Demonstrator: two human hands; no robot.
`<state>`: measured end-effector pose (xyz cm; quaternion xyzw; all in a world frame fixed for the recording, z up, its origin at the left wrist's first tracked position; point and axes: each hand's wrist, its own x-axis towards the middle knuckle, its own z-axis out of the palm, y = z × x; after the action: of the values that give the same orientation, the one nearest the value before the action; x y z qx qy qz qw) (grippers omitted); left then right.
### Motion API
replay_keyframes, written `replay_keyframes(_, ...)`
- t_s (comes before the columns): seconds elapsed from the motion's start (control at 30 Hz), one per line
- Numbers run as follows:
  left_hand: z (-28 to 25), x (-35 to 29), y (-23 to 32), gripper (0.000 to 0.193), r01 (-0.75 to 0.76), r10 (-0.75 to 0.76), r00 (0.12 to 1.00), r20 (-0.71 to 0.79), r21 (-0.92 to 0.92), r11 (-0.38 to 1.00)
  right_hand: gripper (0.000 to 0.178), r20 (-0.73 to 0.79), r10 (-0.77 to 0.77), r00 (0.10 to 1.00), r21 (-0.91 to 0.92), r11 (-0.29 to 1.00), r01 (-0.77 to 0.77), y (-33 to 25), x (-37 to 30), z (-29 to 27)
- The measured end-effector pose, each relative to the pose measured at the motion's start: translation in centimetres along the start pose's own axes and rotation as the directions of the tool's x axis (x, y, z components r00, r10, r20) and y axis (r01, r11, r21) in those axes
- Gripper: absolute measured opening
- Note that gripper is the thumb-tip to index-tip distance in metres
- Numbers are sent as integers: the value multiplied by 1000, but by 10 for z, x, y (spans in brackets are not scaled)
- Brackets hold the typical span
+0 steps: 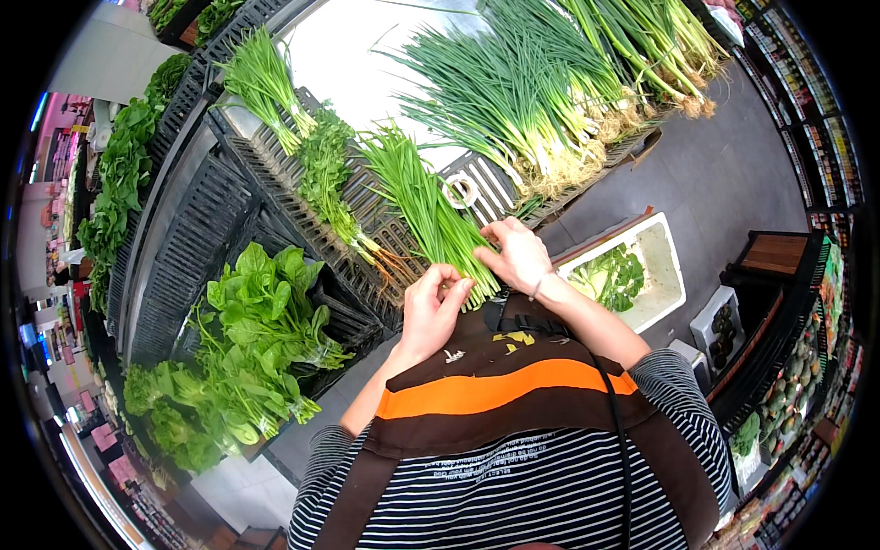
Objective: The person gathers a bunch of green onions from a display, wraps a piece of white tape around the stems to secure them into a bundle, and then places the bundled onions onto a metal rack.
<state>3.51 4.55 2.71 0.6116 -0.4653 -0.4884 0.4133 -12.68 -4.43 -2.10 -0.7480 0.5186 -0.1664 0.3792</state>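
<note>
A bunch of garlic chives (pixel 423 197) lies on the black slatted display, its cut ends toward my apron. My left hand (pixel 433 310) is closed at the lower left of the bunch, thumb and forefinger pinching at the stem ends. From the right, my right hand (pixel 519 257) rests with bent fingers against the lower stems. A white roll of tape (pixel 461 190) sits just right of the bunch. Left of it lies a bunch of leafy herbs (pixel 328 170) with reddish roots, and farther back another bunch of thin green stems (pixel 266 87).
Spring onions (pixel 541 110) with roots are heaped at the back right. Leafy greens (pixel 266 321) fill the left side beside black crates (pixel 197 229). A white foam box (pixel 665 266) holding leaf scraps stands on the floor to the right, near a box of dark round items (pixel 722 330).
</note>
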Motion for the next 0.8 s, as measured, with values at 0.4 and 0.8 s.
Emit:
replay_keyframes(0.4, 8, 19, -13, 26, 5, 8, 999, -39, 304, 953, 28, -63, 528, 847, 573, 714, -403, 38, -76, -73)
replay_keyframes(0.8, -30, 46, -99, 45, 625, -595, 743, 306, -635, 454, 31, -306, 278, 910, 124, 960, -252, 55, -53, -62)
